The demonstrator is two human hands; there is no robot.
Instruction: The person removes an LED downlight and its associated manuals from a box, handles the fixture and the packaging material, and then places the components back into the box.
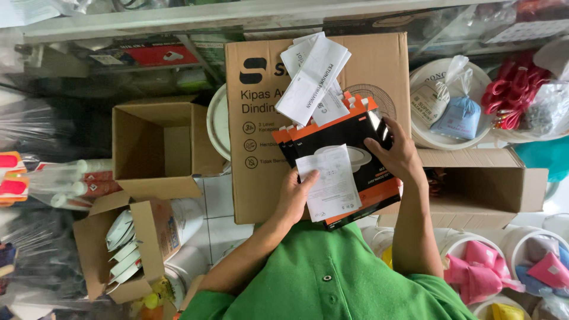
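Note:
My left hand (294, 192) grips the lower left edge of a black and orange flat product box (355, 133) and pins a white folded leaflet (329, 182) against its front. My right hand (396, 153) holds the box's right edge near the top. The box rests on a large brown carton (255, 148) lying in front of me. More white leaflets (313, 80) lie loose on that carton just above the box, beside its orange tabs.
An open empty cardboard box (155, 147) stands to the left, another open box (127, 249) with white discs below it. A brown carton (486, 186) sits right. A white bucket (450, 104) holds bagged goods. Tubs (492, 261) with pink pouches are at lower right.

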